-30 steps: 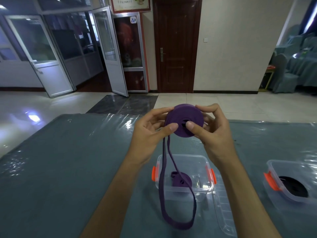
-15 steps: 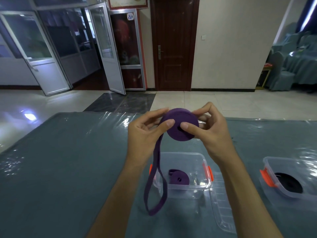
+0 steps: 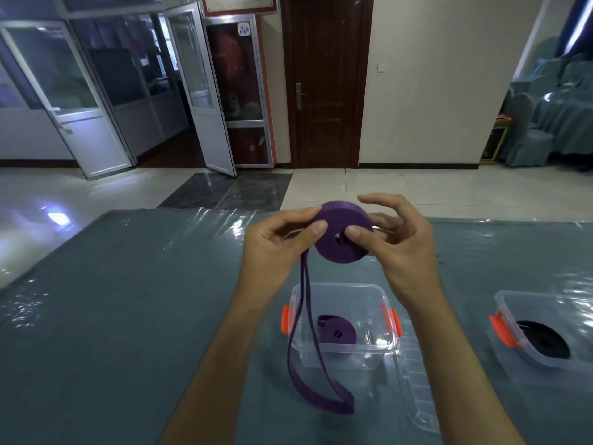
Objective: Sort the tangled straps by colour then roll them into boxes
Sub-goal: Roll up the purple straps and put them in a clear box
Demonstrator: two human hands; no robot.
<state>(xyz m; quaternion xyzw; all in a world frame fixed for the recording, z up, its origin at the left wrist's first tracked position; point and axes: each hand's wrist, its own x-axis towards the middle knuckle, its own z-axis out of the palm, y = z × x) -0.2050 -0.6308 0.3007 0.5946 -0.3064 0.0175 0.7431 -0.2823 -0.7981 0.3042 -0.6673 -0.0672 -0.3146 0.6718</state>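
I hold a half-rolled purple strap roll (image 3: pixel 333 248) in the air above the table. My left hand (image 3: pixel 276 248) pinches its left rim between thumb and forefinger. My right hand (image 3: pixel 401 248) presses its thumb on the roll's centre, fingers behind it, the forefinger lifted off. The strap's loose loop (image 3: pixel 308 374) hangs down in front of a clear box with orange clips (image 3: pixel 340 351), which holds a smaller rolled purple strap (image 3: pixel 337 334). A second clear box (image 3: pixel 545 358) at the right holds a rolled black strap (image 3: pixel 542 343).
The table is covered in grey-green cloth under shiny plastic film (image 3: pixel 128 316). A clear lid (image 3: pixel 420 396) lies flat just right of the purple box. Beyond the table's far edge is a tiled floor with doors behind.
The roll has turned in my hands and the hanging loop has swung from the left back to below the roll. My right forefinger has lifted off the roll.
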